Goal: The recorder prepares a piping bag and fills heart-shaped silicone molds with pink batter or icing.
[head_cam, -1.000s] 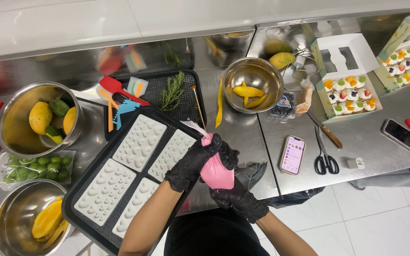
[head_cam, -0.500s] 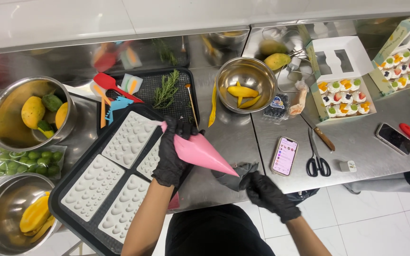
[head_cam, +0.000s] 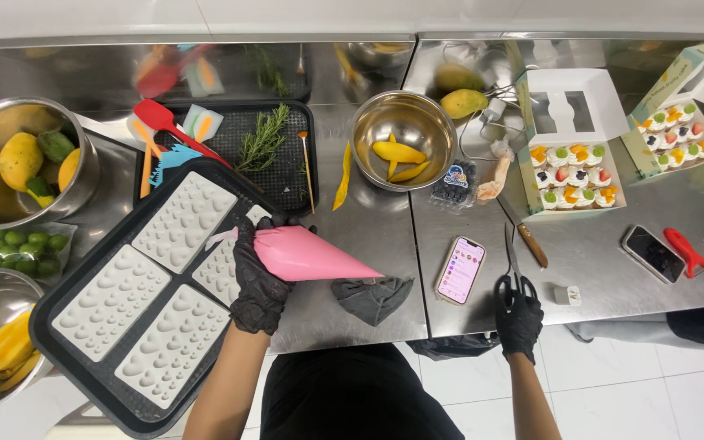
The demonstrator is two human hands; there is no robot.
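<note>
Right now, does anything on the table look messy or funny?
Yes: the black tray of white moulds sits askew, its corner hanging past the table's front edge. A grey cloth lies crumpled near the pink piping bag.

To my right stand 2 open white-and-green boxes of fruit-topped cupcakes (head_cam: 574, 167) (head_cam: 678, 134). A small clear berry punnet with a round blue label (head_cam: 455, 181) sits beside the steel bowl. 2 phones lie flat: one lit pinkish-white (head_cam: 460, 270), one dark (head_cam: 652, 253).
</note>
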